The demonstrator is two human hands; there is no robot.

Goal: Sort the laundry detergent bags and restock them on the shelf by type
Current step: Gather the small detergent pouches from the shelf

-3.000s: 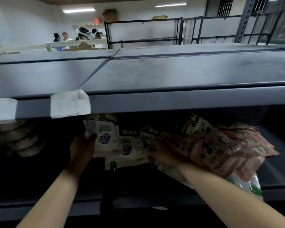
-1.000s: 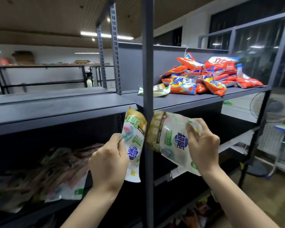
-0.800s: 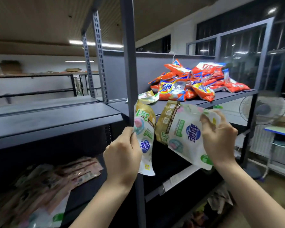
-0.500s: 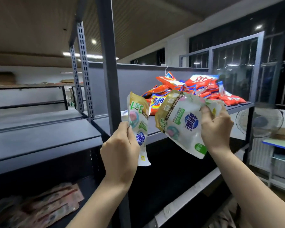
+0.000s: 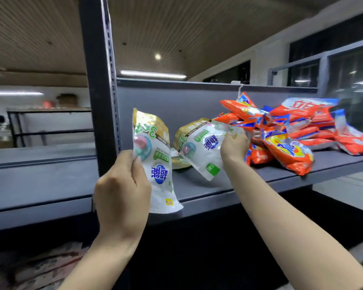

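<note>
My left hand [image 5: 122, 193] grips a white-and-gold detergent bag [image 5: 155, 164] upside down, in front of the shelf's front edge. My right hand [image 5: 233, 146] holds a second white-and-gold bag [image 5: 199, 145] by its edge, tilted over the grey shelf [image 5: 197, 191]. Behind that bag another bag of the same kind [image 5: 179, 161] lies on the shelf board. A heap of red-orange detergent bags [image 5: 291, 130] fills the right part of the same shelf.
A dark upright post [image 5: 99, 86] stands just left of my left hand. A lower grey shelf [image 5: 40, 181] runs to the left. Pinkish bags [image 5: 40, 268] lie on the dark shelf below at the bottom left. A grey back panel [image 5: 176, 101] closes the shelf's rear.
I lifted both white bags from the lower shelf up to the higher shelf on the right. My right hand has moved its bag forward over the shelf board, beside the red heap.
</note>
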